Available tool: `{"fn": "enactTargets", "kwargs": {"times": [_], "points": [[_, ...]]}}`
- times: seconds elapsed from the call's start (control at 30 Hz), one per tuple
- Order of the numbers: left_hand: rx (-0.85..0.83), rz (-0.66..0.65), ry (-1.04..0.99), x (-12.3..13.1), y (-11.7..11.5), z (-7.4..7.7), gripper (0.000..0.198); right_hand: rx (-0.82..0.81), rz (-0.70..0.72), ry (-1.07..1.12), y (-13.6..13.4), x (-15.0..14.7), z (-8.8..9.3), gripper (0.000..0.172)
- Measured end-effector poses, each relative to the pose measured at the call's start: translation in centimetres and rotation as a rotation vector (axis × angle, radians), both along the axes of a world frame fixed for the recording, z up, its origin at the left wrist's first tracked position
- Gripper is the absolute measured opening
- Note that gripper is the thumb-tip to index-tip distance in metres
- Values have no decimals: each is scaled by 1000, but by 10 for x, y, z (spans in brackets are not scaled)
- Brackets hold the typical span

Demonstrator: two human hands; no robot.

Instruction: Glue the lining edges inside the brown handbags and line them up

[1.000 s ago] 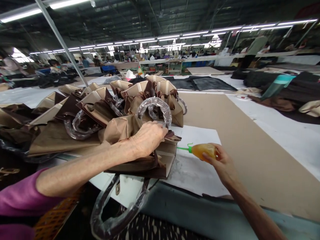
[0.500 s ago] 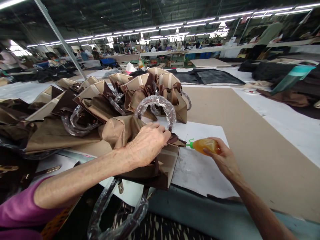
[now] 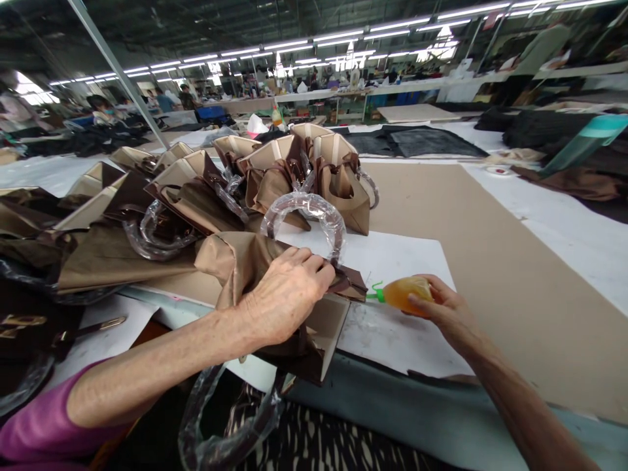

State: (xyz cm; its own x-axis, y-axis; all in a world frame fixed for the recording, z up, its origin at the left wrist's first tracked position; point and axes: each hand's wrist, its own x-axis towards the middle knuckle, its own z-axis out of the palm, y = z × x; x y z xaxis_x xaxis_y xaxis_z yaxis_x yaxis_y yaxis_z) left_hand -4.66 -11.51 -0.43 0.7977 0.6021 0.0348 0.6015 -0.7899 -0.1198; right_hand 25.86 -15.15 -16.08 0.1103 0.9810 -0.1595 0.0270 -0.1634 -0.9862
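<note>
My left hand is closed on the upper edge of a brown handbag, whose tan lining is turned partly outward. One plastic-wrapped handle arches up behind my fingers, and another hangs below at the table's front. Held in my right hand is a squeeze bottle of amber liquid, probably glue, lying nearly level. Its green nozzle points left, with the tip at or very near the corner of the bag's edge. Whether it touches, I cannot tell.
Several brown handbags with wrapped handles crowd the left and back of the table. A white sheet lies under the work, over beige board. A teal-lidded bottle stands among dark cloth at the right. People work farther back.
The bag's edge in my left hand has turned a little and now shows more of its flat side. My right hand and the bottle have shifted slightly right and down.
</note>
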Motion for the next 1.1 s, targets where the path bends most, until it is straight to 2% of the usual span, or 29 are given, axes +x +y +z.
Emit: {"fn": "enactTargets", "kwargs": {"times": [0.17, 0.37, 0.8, 1.1], "points": [[5, -16, -55, -5, -5, -7, 4, -21, -41, 83, -3, 0, -5, 51], [-3, -9, -49, -5, -8, -7, 7, -38, -27, 125, -8, -3, -6, 50], [34, -16, -42, -5, -11, -9, 6, -74, -1, 189, -22, -16, 7, 46], [16, 4, 2, -3, -14, -3, 6, -59, 25, 180, -31, -19, 13, 46]]}}
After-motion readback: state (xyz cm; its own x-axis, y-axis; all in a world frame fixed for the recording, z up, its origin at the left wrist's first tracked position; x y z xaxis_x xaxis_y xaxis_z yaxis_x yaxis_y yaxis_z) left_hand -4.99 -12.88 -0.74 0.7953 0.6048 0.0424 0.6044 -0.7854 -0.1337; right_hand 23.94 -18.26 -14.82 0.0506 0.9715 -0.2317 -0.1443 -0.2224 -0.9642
